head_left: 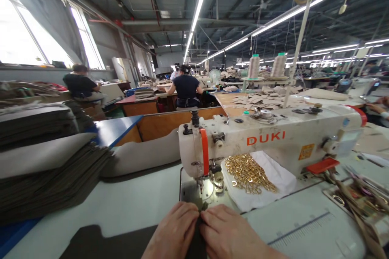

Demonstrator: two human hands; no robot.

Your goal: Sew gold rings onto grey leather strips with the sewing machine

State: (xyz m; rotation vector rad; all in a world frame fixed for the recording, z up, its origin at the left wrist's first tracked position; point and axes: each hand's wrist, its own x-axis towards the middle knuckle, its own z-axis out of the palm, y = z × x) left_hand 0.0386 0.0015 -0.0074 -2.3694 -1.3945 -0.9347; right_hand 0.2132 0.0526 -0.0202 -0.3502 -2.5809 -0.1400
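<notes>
Both of my hands are close together at the front of a white sewing machine [231, 137], just before its needle area. My left hand [179, 226] pinches the edge of a dark fabric piece [112, 243], which spreads over the table to the left. My right hand [225, 230] has its fingers closed on the same fabric, almost touching the left fingertips. A small dark strip lies between the fingertips and the lit needle plate [207, 189]. Whatever else the fingertips hold is hidden. Gold D-rings [249, 172] lie heaped on a white cloth [281, 172] beside the needle area.
Stacks of dark fabric panels [51, 178] stand at the left. A grey panel [146, 153] lies behind the machine head. At the right, a tray [349, 206] holds straps and metal parts. Thread cones [253, 67] stand behind; a person [184, 89] sits further ahead.
</notes>
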